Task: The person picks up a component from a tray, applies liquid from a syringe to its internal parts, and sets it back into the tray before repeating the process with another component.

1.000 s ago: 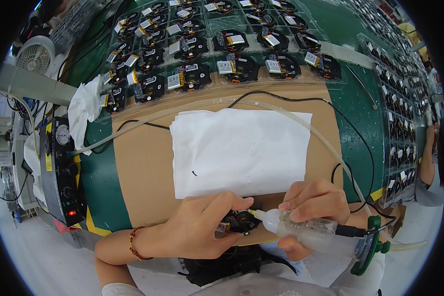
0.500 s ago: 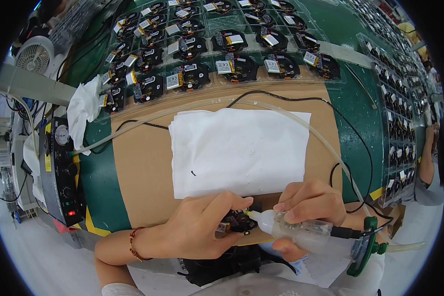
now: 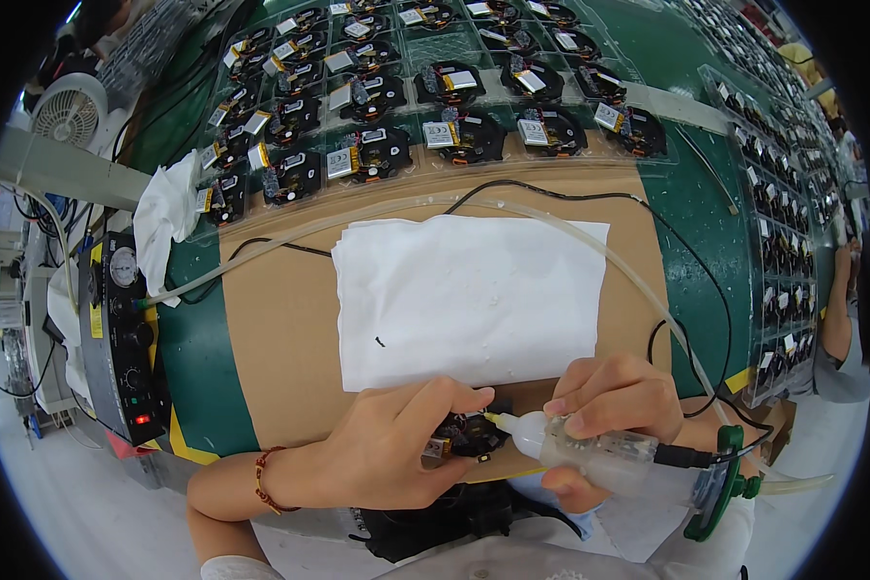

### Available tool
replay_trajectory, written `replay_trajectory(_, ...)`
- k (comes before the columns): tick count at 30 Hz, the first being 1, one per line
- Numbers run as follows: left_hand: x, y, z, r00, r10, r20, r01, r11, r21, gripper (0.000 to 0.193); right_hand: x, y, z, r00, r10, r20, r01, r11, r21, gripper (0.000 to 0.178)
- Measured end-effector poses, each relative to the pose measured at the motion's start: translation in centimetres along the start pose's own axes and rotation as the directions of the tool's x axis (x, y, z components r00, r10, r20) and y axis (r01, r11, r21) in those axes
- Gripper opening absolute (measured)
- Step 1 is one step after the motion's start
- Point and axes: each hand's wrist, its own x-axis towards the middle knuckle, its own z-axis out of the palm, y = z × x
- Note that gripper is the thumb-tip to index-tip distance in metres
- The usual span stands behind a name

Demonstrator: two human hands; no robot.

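At lower centre, the left hand [image 3: 387,447] pinches the black part [image 3: 476,437], best held still while the right hand [image 3: 628,401], fingers wrapped round the syringe [image 3: 599,460], steadies its yellow tip [image 3: 493,418].

Open room lies above the white cloth [image 3: 469,304]; left hand [image 3: 393,443] and right hand [image 3: 623,398] block its near side, pale hose [image 3: 631,270] and black cable [image 3: 590,196] the far.

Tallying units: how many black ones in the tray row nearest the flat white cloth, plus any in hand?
7. In that row, left to right: first unit, second, third, fourth, fifth, sixth. Seventh unit: in the left hand, partly hidden by it. The hands could hide more.
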Motion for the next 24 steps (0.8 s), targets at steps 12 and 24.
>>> replay_trajectory(12, -0.1, 0.11, -0.11, 1.0, -0.02, 0.005, 0.02, 1.0, -0.001, 0.051, -0.09, 0.03, -0.08, 1.0, -0.002, -0.001, 0.002, 1.0, 0.025, 0.042)
replay_trajectory(24, -0.16, 0.11, -0.15, 0.999, -0.043, 0.016, 0.043, 0.999, -0.032, 0.048, -0.12, 0.2, -0.23, 1.0, 0.006, 0.003, -0.006, 1.0, 0.027, 0.042)
